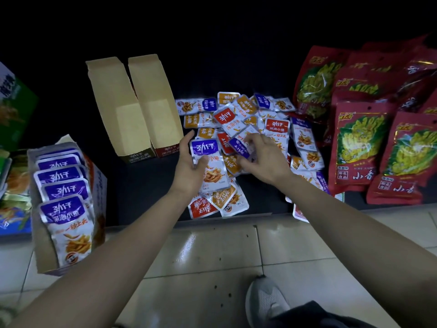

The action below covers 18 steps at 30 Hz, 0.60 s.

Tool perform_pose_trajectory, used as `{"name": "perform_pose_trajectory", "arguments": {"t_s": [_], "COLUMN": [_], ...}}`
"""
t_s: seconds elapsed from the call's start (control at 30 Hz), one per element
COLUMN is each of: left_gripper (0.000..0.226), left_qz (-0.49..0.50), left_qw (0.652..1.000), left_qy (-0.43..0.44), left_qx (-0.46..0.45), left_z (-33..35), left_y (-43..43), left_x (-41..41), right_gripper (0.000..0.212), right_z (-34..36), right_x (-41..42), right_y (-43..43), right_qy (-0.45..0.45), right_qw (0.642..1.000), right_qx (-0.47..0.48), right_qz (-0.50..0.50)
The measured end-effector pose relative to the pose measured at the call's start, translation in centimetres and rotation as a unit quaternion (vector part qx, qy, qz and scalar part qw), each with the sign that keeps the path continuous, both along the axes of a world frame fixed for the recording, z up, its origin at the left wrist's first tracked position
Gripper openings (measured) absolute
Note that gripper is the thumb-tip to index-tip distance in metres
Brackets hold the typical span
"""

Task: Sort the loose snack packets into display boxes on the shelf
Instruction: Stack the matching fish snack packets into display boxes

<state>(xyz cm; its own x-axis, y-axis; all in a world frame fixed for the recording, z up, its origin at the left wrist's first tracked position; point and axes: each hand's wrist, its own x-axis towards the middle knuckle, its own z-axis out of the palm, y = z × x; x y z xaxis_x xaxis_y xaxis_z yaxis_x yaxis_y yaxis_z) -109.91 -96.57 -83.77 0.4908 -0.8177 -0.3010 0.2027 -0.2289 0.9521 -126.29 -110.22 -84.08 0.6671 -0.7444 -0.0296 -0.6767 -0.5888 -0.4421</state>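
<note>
Snack packets [276, 129], loose and mixed in purple, red and orange tops, lay heaped on the dark shelf [142, 190], with large red bags [361, 143] just to their right and the display boxes to their left. The full display box [63, 209] at the shelf's left front stood packed with a row of purple packets. The empty display box [123, 119] and the second empty box [158, 110], side by side and touching, held nothing that could be seen. The left grip [189, 166], thumb raised and fingers curled loosely, held a purple-topped packet [205, 147] at the near side of the heap. The right grip [264, 159], fingers bent down, pinched a second purple packet [238, 145] on top of the pile. By my reading the sorting was well short of half done. The purple lot looked nearly boxed, yet a few purple packets still showed in the heap. The red and orange ones had not been started, and the two empty boxes presumably waited for them.
</note>
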Motion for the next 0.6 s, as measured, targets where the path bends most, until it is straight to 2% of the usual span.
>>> {"name": "perform_pose_trajectory", "arguments": {"t_s": [0.1, 0.17, 0.27, 0.37, 0.43, 0.5, 0.53, 0.6], "left_gripper": [0.054, 0.049, 0.045, 0.044, 0.045, 0.045, 0.046, 0.047], "left_qz": [0.001, -0.001, 0.0, 0.005, 0.007, 0.006, 0.005, 0.004], "left_qw": [1.0, 1.0, 1.0, 0.999, 0.999, 0.999, 0.999, 0.999], "left_qy": [-0.004, -0.005, -0.019, -0.024, -0.026, -0.029, -0.031, -0.034], "left_qx": [0.005, 0.012, 0.018, 0.024, 0.031, 0.031, 0.028, 0.019], "left_z": [-0.1, -0.1, 0.0, 0.1, 0.0, 0.1, 0.2, 0.5], "left_y": [0.1, 0.4, 0.8, 1.2, 1.3, 1.5, 1.5, 1.3], "left_x": [0.2, 0.3, 0.5, 0.8, 0.9, 0.8, 0.7, 0.5], "right_gripper": [0.064, 0.064, 0.078, 0.071, 0.05, 0.03, 0.026, 0.027], "right_z": [1.2, 1.3, 0.7, 0.7, 1.0, 1.7, 2.2, 3.4], "right_x": [0.5, 1.0, 1.3, 1.0, 0.8, 0.6, 0.5, 0.7], "right_y": [-0.2, -0.3, -0.1, -0.3, -0.5, -0.5, -0.4, 0.1], "right_qy": [0.01, 0.07, 0.146, 0.135, 0.076, -0.049, -0.118, -0.23], "right_qw": [0.998, 0.994, 0.988, 0.986, 0.993, 0.998, 0.984, 0.931], "right_qx": [0.066, 0.072, 0.021, -0.089, -0.091, 0.037, 0.125, 0.266], "right_qz": [0.01, 0.03, 0.047, 0.031, 0.015, -0.011, -0.037, -0.102]}}
